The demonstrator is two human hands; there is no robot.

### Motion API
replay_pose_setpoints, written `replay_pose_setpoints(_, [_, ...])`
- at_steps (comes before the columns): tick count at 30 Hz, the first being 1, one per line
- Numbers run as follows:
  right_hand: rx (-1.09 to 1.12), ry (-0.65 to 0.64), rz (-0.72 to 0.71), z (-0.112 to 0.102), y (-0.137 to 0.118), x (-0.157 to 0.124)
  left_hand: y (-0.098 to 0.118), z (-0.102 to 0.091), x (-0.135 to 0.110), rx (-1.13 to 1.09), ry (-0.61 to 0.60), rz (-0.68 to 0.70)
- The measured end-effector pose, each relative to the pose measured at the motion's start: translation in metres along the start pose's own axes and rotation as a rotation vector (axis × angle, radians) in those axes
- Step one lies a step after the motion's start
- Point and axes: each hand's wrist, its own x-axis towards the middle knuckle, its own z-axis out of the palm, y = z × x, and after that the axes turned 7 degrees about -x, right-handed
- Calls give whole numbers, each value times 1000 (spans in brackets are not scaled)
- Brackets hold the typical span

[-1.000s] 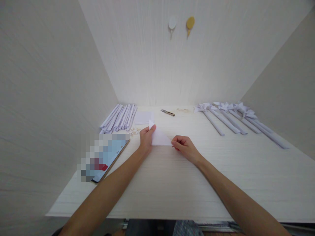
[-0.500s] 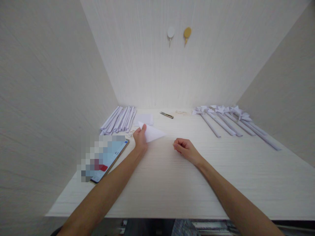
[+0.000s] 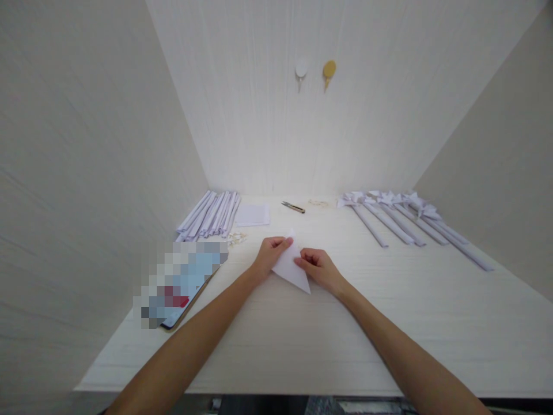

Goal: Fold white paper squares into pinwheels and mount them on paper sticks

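Far left lies the phone (image 3: 181,282), then the bundle of rolled paper sticks (image 3: 209,214) and the flat white sheet (image 3: 253,214) behind my wrist. My left hand (image 3: 270,256) comes next, fingers closed on the upper left edge of the paper triangle (image 3: 294,270). The triangle sits on the table (image 3: 302,346) right between my hands, touching both. Its long axis runs from a far tip by my left fingertips down to a sharp point aimed back at me. My right hand (image 3: 317,268) is curled, fingertips pinched on the right edge. Both hands are equally near it. Half a second ago only my left held it, up by the white sheet with its point to the right, and my right rested apart in a loose fist. Further right lie the paper pinwheels (image 3: 397,216).
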Motion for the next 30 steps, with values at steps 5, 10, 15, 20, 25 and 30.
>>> replay_pose_setpoints(5, [152, 258, 52, 0, 2, 2, 3, 3, 1, -284, -88, -2])
replay_pose_setpoints(10, [151, 147, 36, -4, 5, 15, -3, 2, 2, -59, -198, -3])
replay_pose_setpoints(15, [-153, 318, -94, -37, 13, 61, 2, -3, 7, -233, 37, -39])
replay_pose_setpoints(20, [-750, 402, 9, -59, 23, 122, 8, -6, 9, -363, 88, -143])
replay_pose_setpoints(25, [-932, 359, 89, -50, 26, 157, 11, -8, 11, -516, 171, -187])
replay_pose_setpoints(30, [-1070, 327, 261, -39, 28, 168, 12, -9, 13, -583, 190, -212])
